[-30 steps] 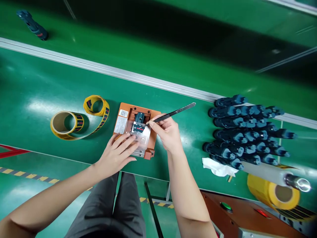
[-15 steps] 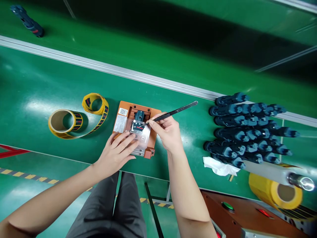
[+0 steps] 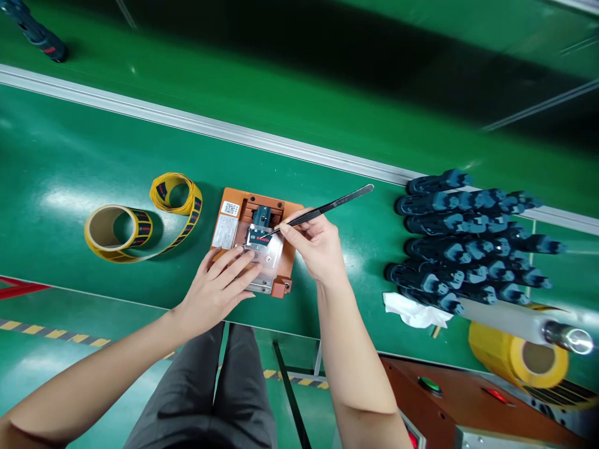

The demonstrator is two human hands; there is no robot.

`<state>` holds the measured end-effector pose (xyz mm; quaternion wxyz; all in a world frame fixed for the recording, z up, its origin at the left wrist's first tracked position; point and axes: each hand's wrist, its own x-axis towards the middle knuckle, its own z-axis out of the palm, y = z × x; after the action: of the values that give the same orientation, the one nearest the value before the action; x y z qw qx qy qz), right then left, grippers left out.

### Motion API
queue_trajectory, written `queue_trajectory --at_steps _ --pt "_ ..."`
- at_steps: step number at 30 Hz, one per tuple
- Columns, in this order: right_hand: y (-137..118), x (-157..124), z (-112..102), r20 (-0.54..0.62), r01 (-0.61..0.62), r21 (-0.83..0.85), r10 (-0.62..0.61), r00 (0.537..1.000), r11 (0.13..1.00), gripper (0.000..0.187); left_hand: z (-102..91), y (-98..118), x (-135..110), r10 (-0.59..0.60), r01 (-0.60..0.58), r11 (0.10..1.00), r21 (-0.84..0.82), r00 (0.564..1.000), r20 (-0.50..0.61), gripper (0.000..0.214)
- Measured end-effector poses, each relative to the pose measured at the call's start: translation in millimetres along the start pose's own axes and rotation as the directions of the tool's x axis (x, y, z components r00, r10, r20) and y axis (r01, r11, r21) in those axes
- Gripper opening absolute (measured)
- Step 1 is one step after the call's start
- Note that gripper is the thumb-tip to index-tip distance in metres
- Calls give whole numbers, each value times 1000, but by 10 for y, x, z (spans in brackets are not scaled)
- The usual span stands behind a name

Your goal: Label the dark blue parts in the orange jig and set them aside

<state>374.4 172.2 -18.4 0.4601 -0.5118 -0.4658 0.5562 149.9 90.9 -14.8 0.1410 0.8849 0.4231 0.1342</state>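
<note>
With its fingers spread, my left hand lies flat on the lower left of a clear plate. That plate sits on an orange-brown fixture on the bench. Under or within the plate's opening is a dark label with red lettering; a dark blue tool part shows just above it. My right hand pinches black tweezers, tips at the label's right side. Whether the tips touch or grip the label I cannot tell. My left fingers hide part of the plate.
Left of the fixture, a label roll joins by a strip to a smaller yellow coil. Several dark blue tool bodies stand in rows at right, near a white cloth and a large yellow roll. A brown box stands at lower right.
The view has shifted slightly, moving the rolls and fixture a little left in the picture. Both hands keep nearly the same pose, with the tweezer tips still at the label.
</note>
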Motion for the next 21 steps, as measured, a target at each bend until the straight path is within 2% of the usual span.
queue_trajectory --at_steps 7,13,21 --pt "-2 3 -14 15 1 -14 -1 1000 1000 20 -103 -1 84 14 -16 999 43 999 49 50" --pt "-2 14 -11 8 5 -18 -5 1000 1000 21 -189 -9 231 23 -38 993 112 990 137 59" --pt "0 2 19 -16 -13 11 13 1000 1000 22 -245 44 318 17 -61 972 228 982 191 63"
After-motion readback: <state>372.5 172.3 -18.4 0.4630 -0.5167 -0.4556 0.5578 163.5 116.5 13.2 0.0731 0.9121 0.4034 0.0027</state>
